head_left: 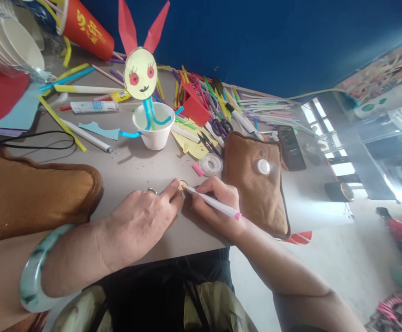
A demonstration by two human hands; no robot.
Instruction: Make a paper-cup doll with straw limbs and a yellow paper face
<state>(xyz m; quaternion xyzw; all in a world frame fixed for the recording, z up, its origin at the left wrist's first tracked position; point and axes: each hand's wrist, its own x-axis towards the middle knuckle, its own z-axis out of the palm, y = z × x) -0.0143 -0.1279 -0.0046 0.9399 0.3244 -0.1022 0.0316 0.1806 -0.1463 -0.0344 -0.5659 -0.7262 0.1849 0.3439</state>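
My right hand (216, 210) grips a white felt-tip pen (218, 204) with a pink end, its tip slanting down to the left. Under that tip lies a small round yellow paper piece (183, 185) with a dark outline. The fingertips of my left hand (140, 223) hold this piece against the table from the left; they partly cover it. Beyond my hands stands a white cup (155, 136) bearing a yellow paper face (141, 74) with red ears and blue straw limbs. A clear tape roll (211, 164) and a pink stub (198, 169) lie just past my right hand.
Brown cushions flank my hands, one at left (41, 189) and one at right (256, 184). Scissors (222, 126), paper scraps and many straws (263, 107) spread along the blue wall. A red cup (88, 30), a glue tube (94, 107) and a dark phone (291, 147) lie farther out.
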